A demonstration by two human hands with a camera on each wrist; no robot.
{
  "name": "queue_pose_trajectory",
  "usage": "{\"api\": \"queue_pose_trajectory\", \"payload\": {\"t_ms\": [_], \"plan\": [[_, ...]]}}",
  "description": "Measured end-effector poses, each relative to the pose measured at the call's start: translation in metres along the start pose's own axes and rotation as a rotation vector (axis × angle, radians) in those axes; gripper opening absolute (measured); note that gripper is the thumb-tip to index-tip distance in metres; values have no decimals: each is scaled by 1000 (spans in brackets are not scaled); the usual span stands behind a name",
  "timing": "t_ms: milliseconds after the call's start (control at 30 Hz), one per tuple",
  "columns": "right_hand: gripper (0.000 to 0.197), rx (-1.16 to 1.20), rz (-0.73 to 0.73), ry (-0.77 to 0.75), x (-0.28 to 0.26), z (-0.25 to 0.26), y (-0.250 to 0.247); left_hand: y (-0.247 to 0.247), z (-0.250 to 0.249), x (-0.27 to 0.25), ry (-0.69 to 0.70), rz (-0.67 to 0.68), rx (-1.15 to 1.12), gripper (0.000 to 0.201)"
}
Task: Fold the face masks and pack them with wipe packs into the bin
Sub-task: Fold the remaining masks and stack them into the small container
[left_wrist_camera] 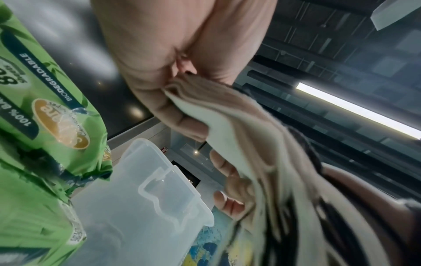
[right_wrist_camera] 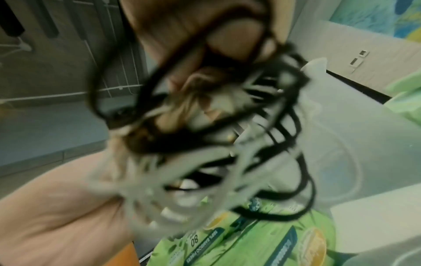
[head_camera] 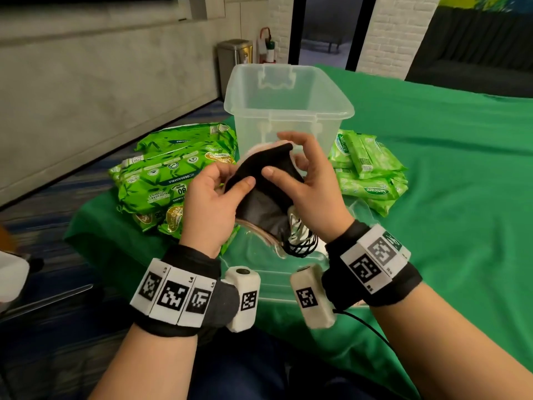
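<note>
Hands met over a stack of face masks (head_camera: 261,194): the left hand (head_camera: 210,203) pinched its left edge, thumb on the black top mask, and the right hand (head_camera: 305,186) gripped the right side, ear loops (head_camera: 300,238) dangling below. The stack's long axis ran toward the bin (head_camera: 288,99), standing open and apparently empty just beyond the fingertips. Wipe packs (head_camera: 173,174) lay on the green table (head_camera: 447,168) at either side of the bin.

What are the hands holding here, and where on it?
Both hands, left and right, pinch a stack of masks along its upper edges; ear loops dangle below.
</note>
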State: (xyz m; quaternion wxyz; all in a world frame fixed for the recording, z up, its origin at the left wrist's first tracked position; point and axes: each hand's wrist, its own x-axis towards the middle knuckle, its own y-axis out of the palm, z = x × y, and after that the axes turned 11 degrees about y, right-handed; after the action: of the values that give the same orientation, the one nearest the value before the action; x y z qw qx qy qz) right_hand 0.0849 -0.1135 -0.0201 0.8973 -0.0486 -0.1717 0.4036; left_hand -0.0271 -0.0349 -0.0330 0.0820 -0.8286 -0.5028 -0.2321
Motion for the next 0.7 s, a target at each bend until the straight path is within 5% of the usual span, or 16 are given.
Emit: {"api": "queue_pose_trajectory", "payload": {"t_ms": [67, 133, 267, 467, 700], "plan": [[63, -22, 153, 112, 1, 0, -8, -4, 2, 2, 32, -57, 33, 26], [63, -4, 256, 231, 2, 2, -17, -8, 5, 5, 50, -84, 56, 29], [48, 136, 162, 300, 4, 3, -26, -9, 4, 5, 69, -13, -20, 32], [34, 120, 239, 316, 0, 5, -30, -8, 1, 2, 124, 209, 8, 34], [41, 48, 230, 346, 2, -5, -48, -16, 6, 5, 57, 101, 149, 32]]}}
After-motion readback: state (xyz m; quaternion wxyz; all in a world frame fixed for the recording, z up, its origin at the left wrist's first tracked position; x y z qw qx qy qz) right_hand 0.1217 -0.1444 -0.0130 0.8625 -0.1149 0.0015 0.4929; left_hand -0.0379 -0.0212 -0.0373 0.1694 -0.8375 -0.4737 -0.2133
